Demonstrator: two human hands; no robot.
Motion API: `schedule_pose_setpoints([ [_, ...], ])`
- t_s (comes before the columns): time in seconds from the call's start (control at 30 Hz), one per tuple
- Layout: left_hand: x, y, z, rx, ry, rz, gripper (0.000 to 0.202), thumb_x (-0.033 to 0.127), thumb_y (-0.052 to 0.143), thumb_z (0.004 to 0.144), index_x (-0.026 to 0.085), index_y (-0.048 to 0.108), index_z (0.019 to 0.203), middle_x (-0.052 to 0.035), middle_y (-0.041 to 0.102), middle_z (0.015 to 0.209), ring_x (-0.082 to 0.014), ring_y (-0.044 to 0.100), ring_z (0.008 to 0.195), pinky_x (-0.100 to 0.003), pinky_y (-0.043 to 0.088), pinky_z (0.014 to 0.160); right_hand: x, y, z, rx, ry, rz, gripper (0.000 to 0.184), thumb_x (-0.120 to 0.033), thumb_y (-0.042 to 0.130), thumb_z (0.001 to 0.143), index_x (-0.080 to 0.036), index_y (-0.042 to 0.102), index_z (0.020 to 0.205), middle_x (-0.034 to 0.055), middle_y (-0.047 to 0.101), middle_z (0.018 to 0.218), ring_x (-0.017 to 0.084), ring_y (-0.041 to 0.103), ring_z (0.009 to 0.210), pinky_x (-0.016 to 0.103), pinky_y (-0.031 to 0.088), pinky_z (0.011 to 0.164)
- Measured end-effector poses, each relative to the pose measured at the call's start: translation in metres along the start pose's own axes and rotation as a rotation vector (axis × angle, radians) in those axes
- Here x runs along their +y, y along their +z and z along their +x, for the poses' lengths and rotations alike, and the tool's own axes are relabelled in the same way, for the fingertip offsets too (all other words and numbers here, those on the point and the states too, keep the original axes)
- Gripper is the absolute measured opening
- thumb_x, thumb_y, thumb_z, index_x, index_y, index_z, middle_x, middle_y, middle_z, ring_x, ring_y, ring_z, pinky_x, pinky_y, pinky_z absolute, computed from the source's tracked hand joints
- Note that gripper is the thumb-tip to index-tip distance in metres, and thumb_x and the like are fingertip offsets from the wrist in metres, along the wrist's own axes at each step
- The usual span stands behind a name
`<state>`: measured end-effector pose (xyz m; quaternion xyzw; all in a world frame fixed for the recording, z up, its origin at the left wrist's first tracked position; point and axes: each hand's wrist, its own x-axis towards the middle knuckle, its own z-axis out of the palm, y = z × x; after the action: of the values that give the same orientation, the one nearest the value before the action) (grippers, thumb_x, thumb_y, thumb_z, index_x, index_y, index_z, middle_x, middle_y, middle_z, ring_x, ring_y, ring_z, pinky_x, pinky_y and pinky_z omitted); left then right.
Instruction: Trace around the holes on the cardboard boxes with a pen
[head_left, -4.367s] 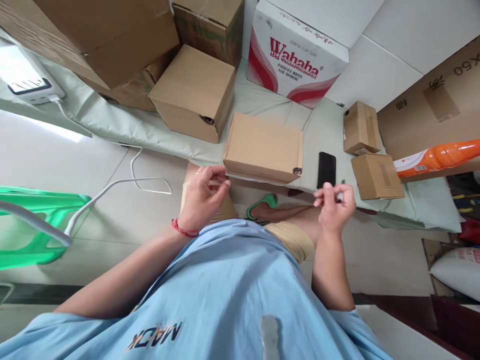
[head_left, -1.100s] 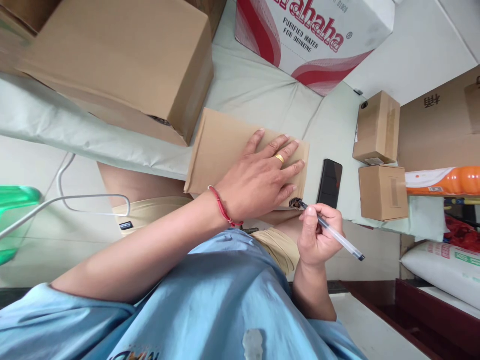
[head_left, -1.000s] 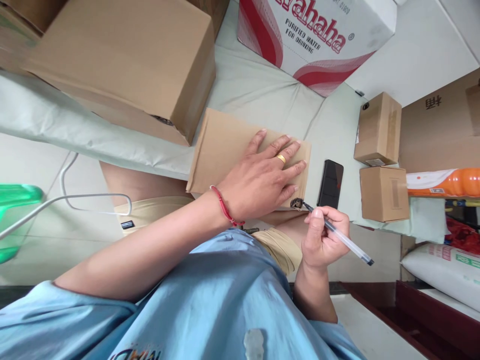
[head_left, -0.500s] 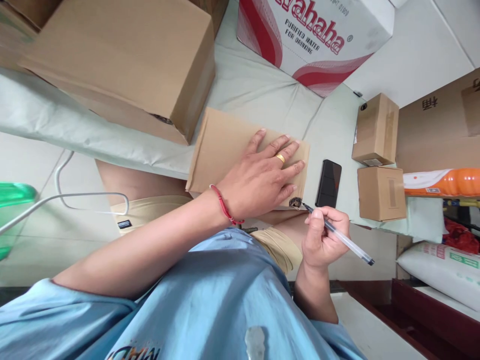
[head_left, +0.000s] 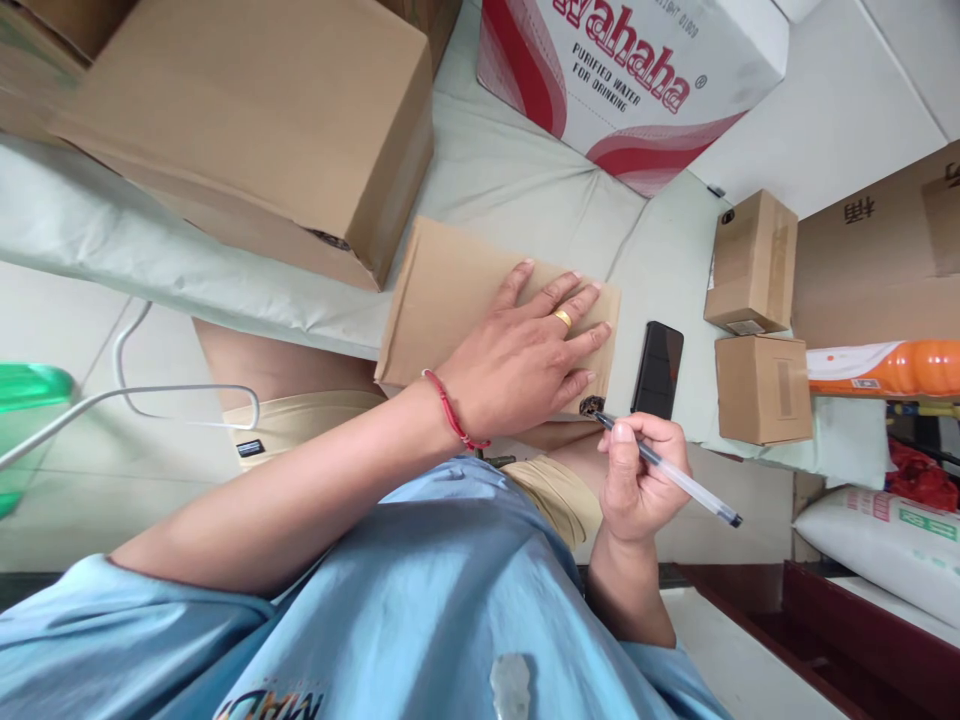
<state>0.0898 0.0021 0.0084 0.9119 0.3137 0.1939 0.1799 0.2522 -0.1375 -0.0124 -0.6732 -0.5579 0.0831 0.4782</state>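
A flat brown cardboard box lies at the front edge of the cloth-covered table. Spread across its top is my left hand, fingers apart, with a gold ring and a red wrist cord. My right hand pinches a pen with a clear barrel and dark ends. The pen's tip meets a small dark patch at the box's near right corner; whether that patch is ink or a hole I cannot tell. A black phone rests just right of the box.
A large cardboard box stands at the left, a white and red water carton at the back. To the right are two small boxes, an upper one and a lower one, beside an orange bottle. A grey cable loops at lower left.
My right hand and the pen have shifted slightly left, bringing the tip onto the dark patch. My left hand stays flat on the box.
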Motion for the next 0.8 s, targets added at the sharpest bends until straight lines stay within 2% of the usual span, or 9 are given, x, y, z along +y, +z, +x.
schedule_pose_setpoints([
  [0.13, 0.000, 0.000, 0.000, -0.003, 0.001, 0.008, 0.046, 0.032, 0.056, 0.108, 0.020, 0.068, 0.151, -0.0208, 0.049, 0.171, -0.0413, 0.044, 0.162, -0.076, 0.027, 0.130, 0.001, -0.002, -0.003, -0.032, -0.014, -0.064, 0.009, -0.030, 0.068, 0.102, -0.021, 0.070, 0.103, -0.0056, 0.066, 0.067, 0.009, 0.054, 0.047, 0.022, 0.043, 0.048],
  [0.23, 0.000, 0.000, 0.000, 0.002, 0.004, 0.011, 0.046, 0.032, 0.056, 0.108, 0.019, 0.068, 0.150, -0.0203, 0.048, 0.171, -0.0414, 0.044, 0.162, -0.076, 0.027, 0.131, 0.002, -0.004, -0.005, -0.048, -0.028, -0.074, 0.011, -0.031, 0.068, 0.101, -0.021, 0.070, 0.098, -0.0057, 0.064, 0.066, 0.009, 0.052, 0.047, 0.022, 0.043, 0.048],
  [0.43, 0.000, 0.000, 0.000, 0.004, 0.008, 0.017, 0.045, 0.033, 0.056, 0.108, 0.021, 0.068, 0.150, -0.0196, 0.049, 0.171, -0.0408, 0.044, 0.162, -0.075, 0.027, 0.131, 0.001, 0.000, -0.006, -0.001, 0.010, -0.014, 0.013, -0.033, 0.067, 0.102, -0.021, 0.068, 0.098, -0.0055, 0.063, 0.065, 0.011, 0.057, 0.049, 0.024, 0.047, 0.051],
  [0.5, -0.001, 0.000, -0.001, 0.007, 0.010, 0.011, 0.046, 0.033, 0.058, 0.107, 0.021, 0.068, 0.150, -0.0200, 0.050, 0.170, -0.0414, 0.044, 0.161, -0.076, 0.027, 0.130, 0.001, 0.001, -0.004, 0.056, 0.008, 0.018, 0.013, -0.034, 0.068, 0.102, -0.021, 0.067, 0.098, -0.0052, 0.064, 0.066, 0.011, 0.057, 0.050, 0.024, 0.047, 0.052],
  [0.57, -0.001, 0.000, -0.001, 0.004, 0.011, 0.011, 0.046, 0.033, 0.058, 0.107, 0.020, 0.068, 0.150, -0.0205, 0.050, 0.170, -0.0416, 0.044, 0.161, -0.075, 0.027, 0.131, 0.005, -0.001, 0.000, 0.188, 0.025, 0.035, 0.014, -0.035, 0.068, 0.103, -0.021, 0.066, 0.100, -0.0048, 0.065, 0.069, 0.010, 0.056, 0.050, 0.024, 0.047, 0.053],
  [0.63, -0.001, 0.000, -0.001, 0.003, 0.013, 0.022, 0.046, 0.034, 0.056, 0.108, 0.019, 0.068, 0.149, -0.0206, 0.050, 0.170, -0.0410, 0.044, 0.161, -0.075, 0.027, 0.132, 0.015, -0.005, 0.007, 0.306, 0.049, 0.007, 0.016, -0.037, 0.066, 0.104, -0.022, 0.065, 0.108, -0.0030, 0.068, 0.075, 0.010, 0.057, 0.052, 0.025, 0.047, 0.054],
  [0.67, -0.001, 0.000, -0.001, 0.002, 0.015, 0.029, 0.046, 0.034, 0.055, 0.108, 0.019, 0.068, 0.149, -0.0206, 0.049, 0.171, -0.0407, 0.044, 0.161, -0.074, 0.027, 0.132, 0.023, -0.007, 0.012, 0.321, 0.052, -0.038, 0.018, -0.038, 0.065, 0.105, -0.021, 0.065, 0.112, -0.0010, 0.071, 0.080, 0.012, 0.060, 0.055, 0.026, 0.050, 0.057],
  [0.73, -0.001, 0.000, -0.001, 0.001, 0.015, 0.036, 0.045, 0.034, 0.054, 0.109, 0.018, 0.068, 0.149, -0.0210, 0.049, 0.171, -0.0405, 0.044, 0.161, -0.074, 0.028, 0.131, 0.044, -0.009, 0.022, 0.232, 0.032, -0.189, 0.022, -0.038, 0.062, 0.105, -0.021, 0.068, 0.117, 0.0044, 0.076, 0.092, 0.017, 0.071, 0.073, 0.032, 0.057, 0.070],
  [0.8, 0.000, 0.000, -0.001, 0.000, 0.014, 0.035, 0.045, 0.034, 0.055, 0.109, 0.018, 0.068, 0.149, -0.0215, 0.049, 0.170, -0.0406, 0.044, 0.162, -0.074, 0.028, 0.131, 0.067, -0.007, 0.030, 0.026, 0.011, -0.353, 0.026, -0.036, 0.056, 0.106, -0.020, 0.072, 0.118, 0.0090, 0.077, 0.103, 0.022, 0.075, 0.094, 0.038, 0.059, 0.087],
])
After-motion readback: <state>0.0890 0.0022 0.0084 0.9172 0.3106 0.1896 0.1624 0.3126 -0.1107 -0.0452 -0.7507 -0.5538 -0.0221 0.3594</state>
